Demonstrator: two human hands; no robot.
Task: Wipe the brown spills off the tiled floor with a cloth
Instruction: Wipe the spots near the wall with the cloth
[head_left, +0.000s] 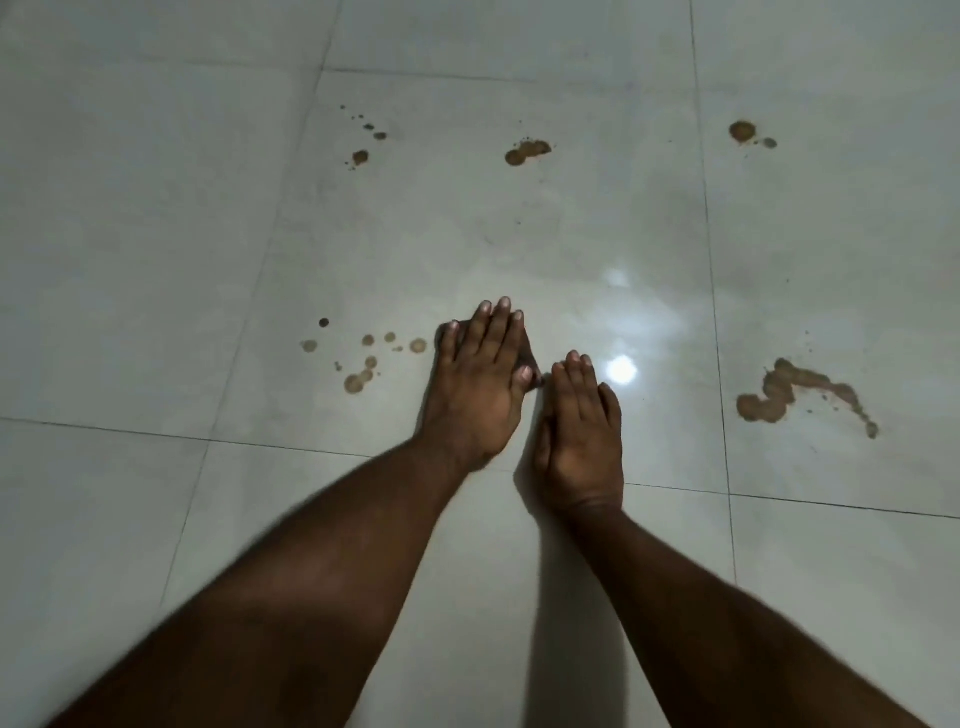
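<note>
- Head view: the left hand (480, 384) lies flat on a dark cloth (529, 358), fingers (498, 322) straight and together, pressing it to the floor (156, 260). A flat palm spreads the pressure, which suits rubbing better than a pinch would.
- The right hand (582, 431) rests on the bare tile just beside the cloth, fingers released and straight, grasping nothing; judging by its place, it props the person's weight while leaning forward.
- The cloth sits just right of a cluster of small brown drops (363, 358), probably the next marks to be rubbed off.
- Other spills lie well apart from the hands: a long smear (795, 395) to the right, a blot (525, 151) ahead, specks (363, 145) far left and a round spot (742, 131) far right. None looks wiped yet, so most of the job remains.
- Hidden or unclear: nearly all of the cloth is under the left hand, only a dark edge and corner showing, so its size, folds and wetness cannot be told.
- A bright glare (621, 370) near the right fingertips could mask faint stains there.
- Both forearms run out of the bottom edge.
</note>
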